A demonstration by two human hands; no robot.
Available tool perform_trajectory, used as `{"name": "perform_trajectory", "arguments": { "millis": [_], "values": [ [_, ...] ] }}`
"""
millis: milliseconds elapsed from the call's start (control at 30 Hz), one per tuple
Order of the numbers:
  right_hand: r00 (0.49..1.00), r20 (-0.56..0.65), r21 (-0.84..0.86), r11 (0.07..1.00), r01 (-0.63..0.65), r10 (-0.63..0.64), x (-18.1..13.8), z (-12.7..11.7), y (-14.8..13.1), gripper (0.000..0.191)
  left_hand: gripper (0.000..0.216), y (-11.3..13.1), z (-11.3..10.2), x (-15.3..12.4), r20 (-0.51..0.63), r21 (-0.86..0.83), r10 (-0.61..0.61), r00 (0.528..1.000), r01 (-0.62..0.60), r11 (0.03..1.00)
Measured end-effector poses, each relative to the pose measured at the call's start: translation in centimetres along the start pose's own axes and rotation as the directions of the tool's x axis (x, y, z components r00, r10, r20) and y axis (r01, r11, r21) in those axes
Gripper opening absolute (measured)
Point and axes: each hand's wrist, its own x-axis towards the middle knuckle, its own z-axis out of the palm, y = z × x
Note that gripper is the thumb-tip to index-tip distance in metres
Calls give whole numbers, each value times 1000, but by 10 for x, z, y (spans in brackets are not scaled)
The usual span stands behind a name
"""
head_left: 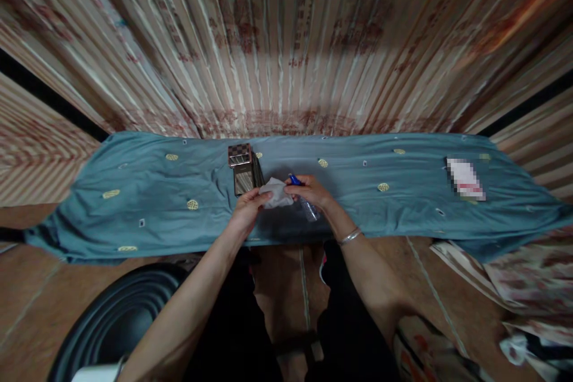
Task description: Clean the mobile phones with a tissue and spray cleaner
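Observation:
My left hand [247, 210] pinches a crumpled white tissue or cloth [278, 196] by its left side. My right hand [314, 191] is closed around a small clear spray bottle [310, 211] with a blue top [294, 179], and its fingertips meet the right edge of the white piece. The bottle is tilted, its clear body hanging below the hand. Just beyond my left hand stands a dark, glossy object with a checkered upper part [239, 154] and a reflective lower panel [244, 180]; its exact kind I cannot make out.
A teal patterned cloth [147, 191] covers the long table. Towards its right end lies a pixelated white-and-red item [465, 179]. Pleated curtains [286, 59] hang behind. A black ribbed round object [120, 322] sits on the floor at lower left.

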Motion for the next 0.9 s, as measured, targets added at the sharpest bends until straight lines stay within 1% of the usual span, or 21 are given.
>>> {"name": "perform_trajectory", "arguments": {
  "millis": [67,133,200,300,400,500,567,667,733,800,900],
  "values": [
    [998,-64,53,998,-22,26,1,0,0,29,37,1,1,0,-20,-61,3,1000,-5,998],
    [992,-111,160,986,-49,67,3,0,-2,20,35,1,1,-1,-51,-135,8,999,-15,991],
    [987,-120,251,965,-71,104,3,-1,-4,16,33,-1,3,-2,-75,-201,26,997,-41,979],
    [987,-101,290,953,-88,122,1,-5,-7,21,34,-3,5,-2,-76,-259,68,995,-85,962],
    [993,-39,317,944,-95,113,-5,-12,-11,27,37,-7,8,1,-47,-252,95,994,-104,962],
    [995,34,336,936,-104,98,-12,-17,-16,36,37,-11,12,3,-49,-231,102,994,-111,967],
    [992,74,355,926,-126,107,-15,-20,-18,38,36,-14,15,3,-50,-226,103,993,-112,968],
    [988,108,412,899,-148,113,-16,-21,-19,38,35,-19,21,3,-31,-219,129,991,-133,967],
    [988,123,430,892,-138,93,-17,-20,-18,45,34,-23,24,4,-25,-209,149,989,-151,966],
    [988,137,403,908,-115,64,-19,-17,-15,53,32,-26,26,5,-15,-183,170,985,-170,968],
    [991,133,276,959,-66,30,-21,-12,-9,54,31,-32,26,8,-10,-141,195,981,-195,971]
  ]
}}
